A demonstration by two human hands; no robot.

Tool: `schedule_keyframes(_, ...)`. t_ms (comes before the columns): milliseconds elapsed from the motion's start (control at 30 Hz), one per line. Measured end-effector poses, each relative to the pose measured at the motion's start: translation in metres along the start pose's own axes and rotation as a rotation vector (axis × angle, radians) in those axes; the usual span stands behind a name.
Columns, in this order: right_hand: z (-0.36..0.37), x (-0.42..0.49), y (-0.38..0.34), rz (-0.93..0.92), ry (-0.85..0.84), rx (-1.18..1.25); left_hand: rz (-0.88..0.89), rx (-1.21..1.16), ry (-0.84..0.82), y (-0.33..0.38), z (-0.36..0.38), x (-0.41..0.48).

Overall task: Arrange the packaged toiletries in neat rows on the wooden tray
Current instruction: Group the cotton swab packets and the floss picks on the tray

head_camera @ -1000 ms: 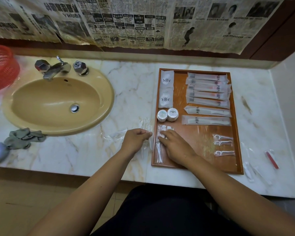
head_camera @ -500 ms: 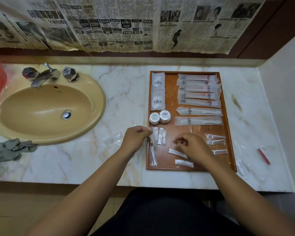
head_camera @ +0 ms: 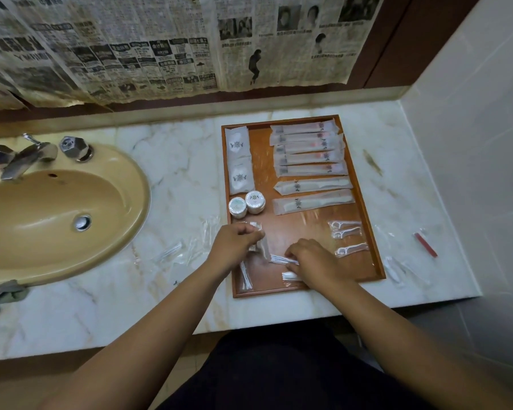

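Where the wooden tray (head_camera: 296, 229) sits: on the marble counter (head_camera: 175, 173), right of the sink (head_camera: 57, 217)
Left hand (head_camera: 233, 247): fingers curled round a clear packet (head_camera: 262, 248) over the tray's near-left part
Right hand (head_camera: 314, 261): pinching a cotton swab packet (head_camera: 279, 258) on the tray floor (another lies just nearer)
Far rows: toothbrush packets (head_camera: 305, 149), laid across
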State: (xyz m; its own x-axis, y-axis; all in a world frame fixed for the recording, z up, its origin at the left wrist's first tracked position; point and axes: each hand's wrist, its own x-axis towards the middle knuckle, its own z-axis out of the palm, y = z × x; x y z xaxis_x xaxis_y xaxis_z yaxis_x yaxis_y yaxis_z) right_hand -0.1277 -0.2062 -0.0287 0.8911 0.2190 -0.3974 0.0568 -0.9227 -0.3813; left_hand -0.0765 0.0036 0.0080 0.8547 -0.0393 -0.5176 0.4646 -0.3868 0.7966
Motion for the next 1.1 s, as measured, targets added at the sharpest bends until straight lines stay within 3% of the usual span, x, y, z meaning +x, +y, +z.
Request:
schedule_keyframes(167,-0.003,0.001,-0.001,0.022,0.008,0.031,-0.01,-0.035,0.024,-0.001,-0.007,-0.001)
schedule_keyframes(367,-0.014,0.008,-0.013,0.326,0.069,0.565,-0.036,-0.075,0.055,-0.009,-0.018,-0.007)
schedule_keyframes(433,-0.015,0.017,-0.017,0.383,0.092,0.632,-0.046,-0.085,0.069,-0.012,-0.023,-0.011)
schedule_keyframes(700,-0.017,0.047,-0.047,0.389,0.059,0.601,-0.09,-0.099,0.121,-0.031,-0.055,-0.027)
schedule_keyframes(900,-0.006,0.04,-0.067,0.377,-0.182,0.557,-0.117,-0.094,0.16,-0.047,-0.069,-0.037)
schedule_keyframes(1100,0.005,0.03,-0.075,0.41,-0.34,0.322,-0.117,-0.086,0.146,-0.051,-0.067,-0.041)
